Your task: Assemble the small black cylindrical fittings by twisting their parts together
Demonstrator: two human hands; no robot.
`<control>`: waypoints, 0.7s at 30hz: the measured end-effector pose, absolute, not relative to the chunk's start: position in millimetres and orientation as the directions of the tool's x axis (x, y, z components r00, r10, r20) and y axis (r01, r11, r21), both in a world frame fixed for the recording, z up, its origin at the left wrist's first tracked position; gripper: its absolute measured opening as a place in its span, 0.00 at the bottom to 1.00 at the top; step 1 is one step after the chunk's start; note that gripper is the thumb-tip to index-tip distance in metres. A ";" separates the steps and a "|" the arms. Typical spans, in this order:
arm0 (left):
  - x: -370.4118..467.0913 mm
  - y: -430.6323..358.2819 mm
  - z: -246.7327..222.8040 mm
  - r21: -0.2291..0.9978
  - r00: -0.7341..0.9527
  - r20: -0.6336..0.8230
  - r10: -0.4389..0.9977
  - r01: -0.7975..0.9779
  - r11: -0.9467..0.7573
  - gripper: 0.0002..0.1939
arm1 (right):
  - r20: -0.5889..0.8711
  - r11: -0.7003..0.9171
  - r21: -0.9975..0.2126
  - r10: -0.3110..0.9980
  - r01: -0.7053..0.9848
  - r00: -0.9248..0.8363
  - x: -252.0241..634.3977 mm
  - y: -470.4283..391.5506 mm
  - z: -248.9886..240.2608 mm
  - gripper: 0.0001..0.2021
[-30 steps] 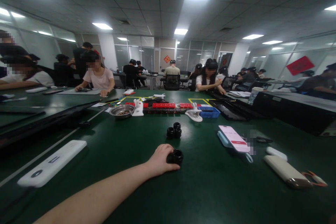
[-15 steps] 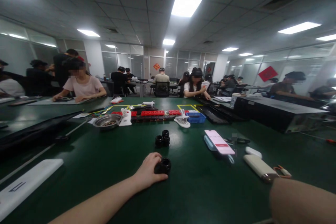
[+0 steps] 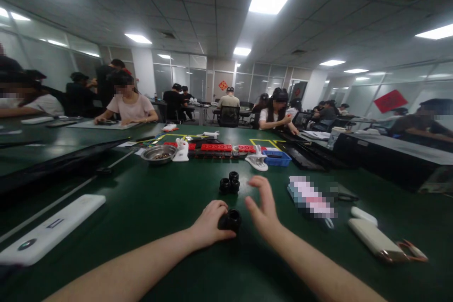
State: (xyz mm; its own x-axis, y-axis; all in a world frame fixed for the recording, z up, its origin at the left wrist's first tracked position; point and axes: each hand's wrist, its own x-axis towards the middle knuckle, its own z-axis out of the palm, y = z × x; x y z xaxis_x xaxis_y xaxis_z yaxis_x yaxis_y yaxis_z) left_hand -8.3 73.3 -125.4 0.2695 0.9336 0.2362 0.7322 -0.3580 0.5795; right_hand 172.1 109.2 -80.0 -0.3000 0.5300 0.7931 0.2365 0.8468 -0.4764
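Note:
On the green table, my left hand (image 3: 212, 224) is wrapped round the left side of a black round part (image 3: 234, 219) that has an opening in its top. To the right of it, my right hand (image 3: 264, 210) hangs with thumb and fingers apart and nothing between them. Just beyond both hands stands a small cluster of similar black parts (image 3: 230, 183), which neither hand touches.
Farther back are a metal bowl (image 3: 159, 155) of small pieces, white holders (image 3: 257, 159), red strips (image 3: 215, 147) and a blue tray (image 3: 277, 158). A phone (image 3: 311, 198) and a beige device (image 3: 377, 239) lie right. A white bar (image 3: 60, 226) lies left. People sit beyond.
My right hand has come in from the lower right edge to beside the black part, fingers spread. My left hand keeps its hold. The whole view has turned slightly left.

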 end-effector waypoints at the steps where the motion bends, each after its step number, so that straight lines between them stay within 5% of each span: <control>1: -8.4 73.8 -126.0 0.572 0.272 0.246 0.930 0.734 -0.366 0.22 | 0.773 0.848 -0.479 0.530 0.226 -0.349 166.9 110.3 -89.2 0.15; 6: -8.3 76.3 -128.0 0.564 0.291 0.245 0.925 0.733 -0.380 0.19 | 0.636 0.817 -0.526 0.562 0.236 -0.529 154.0 109.5 -119.3 0.20; 10: -5.3 75.8 -122.9 0.595 0.267 0.199 0.943 0.732 -0.332 0.19 | 0.586 0.807 -0.554 0.554 0.207 -0.591 154.0 105.1 -118.5 0.12; 14: -3.6 75.8 -119.2 0.622 0.229 0.166 0.959 0.731 -0.282 0.22 | 0.547 0.783 -0.610 0.529 0.124 -0.649 157.0 102.1 -116.0 0.22; 21: -5.6 77.2 -120.8 0.614 0.258 0.167 0.952 0.728 -0.305 0.18 | 0.500 0.688 -0.669 0.698 0.283 -0.513 156.0 107.3 -116.0 0.21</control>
